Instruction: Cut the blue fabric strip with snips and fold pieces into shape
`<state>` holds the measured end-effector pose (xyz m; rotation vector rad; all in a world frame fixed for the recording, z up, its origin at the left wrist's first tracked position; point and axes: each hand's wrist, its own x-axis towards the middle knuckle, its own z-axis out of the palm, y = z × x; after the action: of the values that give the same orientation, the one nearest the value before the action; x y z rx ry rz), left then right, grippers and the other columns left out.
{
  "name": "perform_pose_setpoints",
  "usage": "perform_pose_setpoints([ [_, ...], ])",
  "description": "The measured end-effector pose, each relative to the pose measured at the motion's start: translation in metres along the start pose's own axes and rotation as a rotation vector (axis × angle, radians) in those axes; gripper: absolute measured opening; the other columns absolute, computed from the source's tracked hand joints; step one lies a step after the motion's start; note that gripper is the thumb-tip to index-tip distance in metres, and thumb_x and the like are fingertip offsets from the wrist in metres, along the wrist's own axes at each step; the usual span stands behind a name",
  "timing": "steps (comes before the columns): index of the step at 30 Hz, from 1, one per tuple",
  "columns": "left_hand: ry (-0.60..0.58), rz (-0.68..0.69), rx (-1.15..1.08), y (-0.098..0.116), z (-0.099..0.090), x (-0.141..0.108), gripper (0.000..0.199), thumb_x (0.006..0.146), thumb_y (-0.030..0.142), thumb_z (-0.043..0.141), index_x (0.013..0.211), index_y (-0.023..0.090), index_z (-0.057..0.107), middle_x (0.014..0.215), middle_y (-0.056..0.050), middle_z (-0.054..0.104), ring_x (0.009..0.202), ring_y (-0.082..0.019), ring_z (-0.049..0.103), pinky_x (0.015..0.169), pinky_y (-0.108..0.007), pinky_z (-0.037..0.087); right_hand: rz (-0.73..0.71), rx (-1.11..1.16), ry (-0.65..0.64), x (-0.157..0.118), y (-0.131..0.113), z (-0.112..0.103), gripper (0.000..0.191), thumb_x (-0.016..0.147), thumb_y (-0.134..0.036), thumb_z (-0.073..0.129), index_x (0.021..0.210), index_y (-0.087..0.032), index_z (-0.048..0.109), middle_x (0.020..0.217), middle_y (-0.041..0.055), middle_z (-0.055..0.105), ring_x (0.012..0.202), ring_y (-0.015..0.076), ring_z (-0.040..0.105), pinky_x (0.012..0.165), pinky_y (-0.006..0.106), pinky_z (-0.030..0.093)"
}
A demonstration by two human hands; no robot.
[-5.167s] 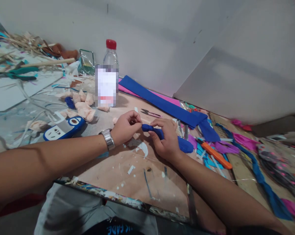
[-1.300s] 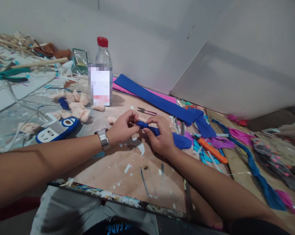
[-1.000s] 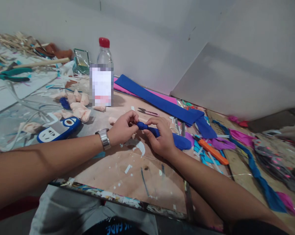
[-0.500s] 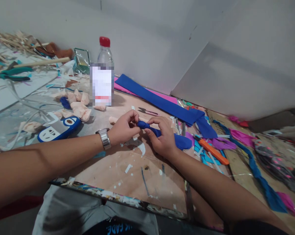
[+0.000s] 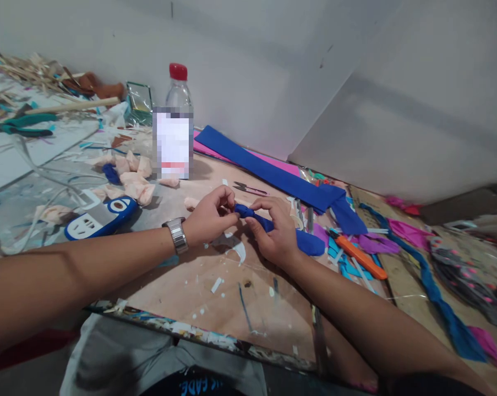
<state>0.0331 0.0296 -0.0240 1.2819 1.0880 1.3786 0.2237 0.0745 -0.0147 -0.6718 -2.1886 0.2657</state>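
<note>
Between my hands, over the middle of the board, is a strip of blue crepe paper, rolled and bunched into a small bud at its left end. My left hand, with a metal watch at the wrist, pinches the bud's left tip. My right hand pinches the strip just right of the bud, thumb below and index finger above. The strip's loose tail comes out past my right hand and lies on the board. Small thread snips lie just beyond my hands.
A phone leans on a red-capped bottle. Peach paper buds and a power strip lie left. A long blue paper strip stretches along the back. An orange utility knife lies among scraps at right; green-handled pliers lie far left.
Both hands keep their pinch on the blue crepe paper, and the bud appears slightly turned between the fingers. The whole view has shifted by a few pixels.
</note>
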Motion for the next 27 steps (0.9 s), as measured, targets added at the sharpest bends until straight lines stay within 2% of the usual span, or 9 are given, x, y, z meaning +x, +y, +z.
perform_pose_setpoints([
  [6,0.029,-0.04,-0.036,-0.0023,0.0003,0.0003,0.02,0.079,0.014,0.06,0.086,0.022,0.043,0.073,0.006,0.055,0.054,-0.007,0.046,0.051,-0.02,0.035,0.004,-0.002,0.025,0.0004,0.0004,-0.0002,0.016,0.098,-0.039,0.063,0.105,-0.025,0.061,0.104,0.007,0.071,0.102,0.028,0.065,0.096,0.047,0.045],
  [10,0.024,-0.045,-0.093,-0.0003,0.0001,-0.0004,0.017,0.084,0.019,0.06,0.088,0.022,0.044,0.072,0.006,0.057,0.056,-0.008,0.052,0.051,-0.02,0.037,0.005,0.001,0.015,0.0001,0.0002,-0.0001,0.015,0.099,-0.038,0.062,0.106,-0.025,0.06,0.103,0.007,0.07,0.103,0.0281,0.065,0.097,0.048,0.044],
  [15,0.055,-0.034,-0.062,-0.0012,-0.0003,0.0001,0.023,0.086,0.025,0.067,0.087,0.022,0.044,0.067,0.007,0.054,0.055,-0.008,0.052,0.051,-0.018,0.039,0.018,0.005,-0.013,-0.0001,0.0009,0.001,0.016,0.099,-0.04,0.061,0.106,-0.025,0.06,0.103,0.0072,0.07,0.104,0.0281,0.065,0.096,0.048,0.045],
  [21,0.055,-0.06,-0.08,-0.0075,-0.0012,0.0021,0.015,0.093,0.026,0.06,0.091,0.023,0.045,0.066,0.007,0.054,0.05,-0.009,0.05,0.046,-0.019,0.037,0.017,0.001,0.02,0.0006,0.0021,0.0014,0.016,0.099,-0.039,0.062,0.105,-0.025,0.06,0.102,0.0067,0.071,0.102,0.0274,0.065,0.097,0.048,0.045],
  [24,0.035,-0.057,-0.094,-0.0044,-0.0009,0.0016,0.019,0.092,0.028,0.063,0.093,0.023,0.045,0.067,0.007,0.054,0.055,-0.009,0.054,0.05,-0.019,0.04,0.05,-0.003,0.034,0.0014,0.0026,0.0009,0.016,0.099,-0.04,0.06,0.104,-0.025,0.06,0.102,0.0068,0.071,0.101,0.0272,0.065,0.096,0.047,0.046],
  [27,-0.005,-0.039,-0.072,-0.0012,-0.0002,0.0011,0.028,0.085,0.025,0.072,0.093,0.022,0.045,0.073,0.006,0.056,0.061,-0.009,0.057,0.055,-0.019,0.042,0.083,0.01,0.035,0.0021,0.0029,0.0005,0.016,0.1,-0.039,0.059,0.103,-0.024,0.06,0.102,0.0069,0.071,0.1,0.0268,0.065,0.094,0.046,0.048],
])
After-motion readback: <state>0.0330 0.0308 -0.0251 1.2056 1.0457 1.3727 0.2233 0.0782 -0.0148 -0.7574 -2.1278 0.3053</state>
